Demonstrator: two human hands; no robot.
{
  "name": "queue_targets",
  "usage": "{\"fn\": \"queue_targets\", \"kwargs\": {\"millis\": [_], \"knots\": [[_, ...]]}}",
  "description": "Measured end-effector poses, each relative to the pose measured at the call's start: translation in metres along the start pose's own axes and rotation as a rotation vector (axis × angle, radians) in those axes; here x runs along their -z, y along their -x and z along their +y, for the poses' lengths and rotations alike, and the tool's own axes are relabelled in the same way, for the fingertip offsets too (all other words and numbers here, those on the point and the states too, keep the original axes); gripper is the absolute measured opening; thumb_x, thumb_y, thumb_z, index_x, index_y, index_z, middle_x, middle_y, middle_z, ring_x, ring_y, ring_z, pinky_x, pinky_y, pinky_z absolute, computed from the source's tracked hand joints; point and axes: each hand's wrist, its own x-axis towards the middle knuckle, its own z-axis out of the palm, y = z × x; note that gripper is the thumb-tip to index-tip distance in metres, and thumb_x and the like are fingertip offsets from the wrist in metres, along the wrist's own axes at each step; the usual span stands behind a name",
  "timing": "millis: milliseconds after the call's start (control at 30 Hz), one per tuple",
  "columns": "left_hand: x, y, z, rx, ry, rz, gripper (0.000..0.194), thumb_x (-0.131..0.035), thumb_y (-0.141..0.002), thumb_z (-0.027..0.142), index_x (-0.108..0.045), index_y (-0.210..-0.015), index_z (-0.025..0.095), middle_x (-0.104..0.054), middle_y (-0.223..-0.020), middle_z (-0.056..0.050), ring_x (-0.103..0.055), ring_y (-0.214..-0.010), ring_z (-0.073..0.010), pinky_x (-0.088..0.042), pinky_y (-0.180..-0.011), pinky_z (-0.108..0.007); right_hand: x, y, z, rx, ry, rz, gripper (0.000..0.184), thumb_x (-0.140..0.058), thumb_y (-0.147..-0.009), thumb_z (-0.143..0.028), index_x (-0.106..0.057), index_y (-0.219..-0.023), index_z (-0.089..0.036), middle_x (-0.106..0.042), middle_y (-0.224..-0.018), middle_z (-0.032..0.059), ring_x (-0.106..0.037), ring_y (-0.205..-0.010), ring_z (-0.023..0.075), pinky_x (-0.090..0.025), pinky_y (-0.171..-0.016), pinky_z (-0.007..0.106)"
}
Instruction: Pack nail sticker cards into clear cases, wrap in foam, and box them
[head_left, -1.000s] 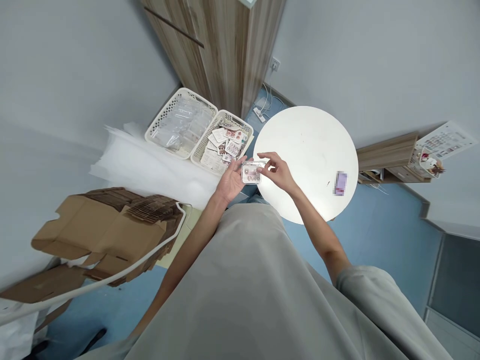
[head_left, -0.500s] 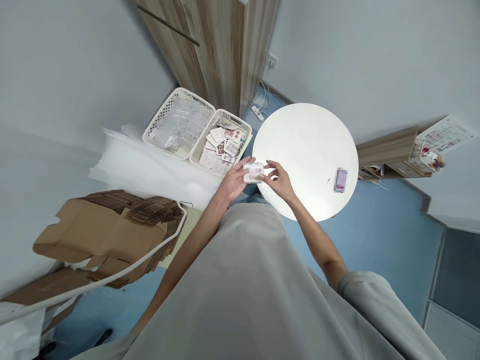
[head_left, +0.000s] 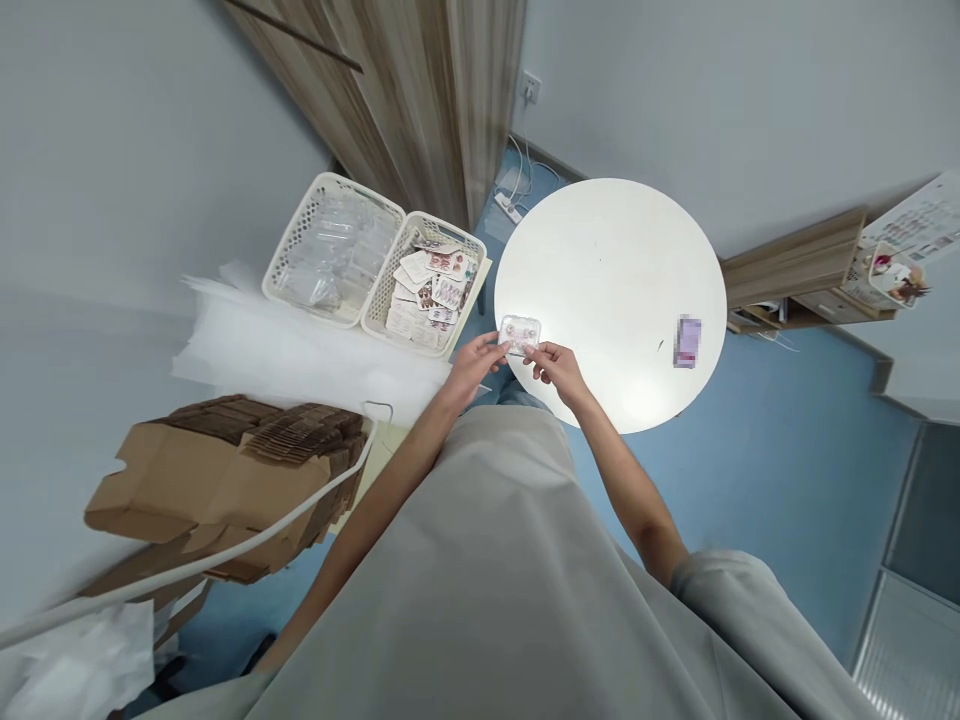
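A small clear plastic box (head_left: 520,334) with pinkish pieces inside is held up near the left edge of the round white table (head_left: 607,270). My left hand (head_left: 475,362) grips its lower left side, with the thumb on the front. The fingers of my right hand (head_left: 556,366) pinch its lower right corner. What exactly the pink pieces are is too small to tell. Left of my hands, a white basket of printed cards (head_left: 439,290) adjoins a white basket of clear plastic packaging (head_left: 337,245).
A blurred purple item (head_left: 687,342) lies on the table's right side. White foam sheets (head_left: 300,360) and flattened cardboard boxes (head_left: 217,480) are at the left, beside a white metal bar (head_left: 277,532). A wooden cabinet (head_left: 405,90) stands behind the baskets. A power strip (head_left: 508,207) lies on the floor.
The clear box has moved slightly right and up, over the table's edge, and is turned more upright. My right hand has closed onto its lower corner. The view has shifted a little.
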Motion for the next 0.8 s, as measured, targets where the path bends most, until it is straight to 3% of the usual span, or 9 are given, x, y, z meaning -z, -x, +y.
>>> {"fn": "queue_targets", "kwargs": {"millis": [100, 367, 567, 700, 800], "knots": [[-0.007, -0.006, -0.005, -0.014, -0.069, 0.023, 0.055, -0.096, -0.079, 0.040, -0.076, -0.126, 0.019, -0.076, -0.086, -0.005, -0.073, -0.097, -0.0240, -0.053, -0.091, -0.034, 0.009, -0.003, 0.011, -0.024, -0.043, 0.021, 0.058, -0.088, -0.077, -0.075, -0.069, -0.080, -0.020, -0.078, -0.090, 0.0063, -0.055, -0.059, 0.0099, -0.035, -0.048, 0.024], [-0.015, -0.041, -0.023, -0.083, -0.418, 0.044, 0.059, -0.087, -0.085, 0.049, -0.071, -0.132, 0.018, -0.079, -0.090, -0.006, -0.074, -0.090, -0.0234, -0.057, -0.079, -0.034, 0.026, -0.029, 0.048, -0.103, -0.059, 0.078, 0.063, -0.088, -0.072, -0.079, -0.072, -0.077, -0.019, -0.075, -0.077, 0.0055, -0.053, -0.055, 0.0098, -0.036, -0.048, 0.024], [-0.012, -0.090, -0.055, 0.023, -0.646, 0.136, 0.033, -0.081, -0.091, 0.034, -0.070, -0.118, 0.017, -0.077, -0.082, -0.004, -0.076, -0.080, -0.0220, -0.059, -0.078, -0.033, 0.028, -0.067, 0.089, -0.264, -0.021, 0.094, 0.041, -0.084, -0.086, -0.056, -0.075, -0.081, -0.016, -0.084, -0.099, 0.0109, -0.056, -0.057, 0.0080, -0.038, -0.051, 0.022], [-0.008, -0.114, -0.072, 0.111, -0.811, 0.159, 0.028, -0.076, -0.094, 0.028, -0.072, -0.120, 0.019, -0.083, -0.101, -0.008, -0.078, -0.083, -0.0229, -0.061, -0.083, -0.034, 0.024, -0.083, 0.111, -0.337, 0.006, 0.147, 0.024, -0.077, -0.094, -0.038, -0.076, -0.088, -0.015, -0.085, -0.104, 0.0124, -0.059, -0.057, 0.0080, -0.040, -0.053, 0.020], [-0.006, -0.123, -0.079, 0.133, -0.884, 0.147, 0.036, -0.073, -0.095, 0.026, -0.072, -0.130, 0.017, -0.082, -0.122, -0.012, -0.080, -0.096, -0.0260, -0.060, -0.091, -0.036, 0.021, -0.088, 0.123, -0.345, 0.017, 0.187, 0.021, -0.074, -0.097, -0.035, -0.076, -0.092, -0.015, -0.086, -0.106, 0.0129, -0.062, -0.057, 0.0085, -0.040, -0.052, 0.020]]}}
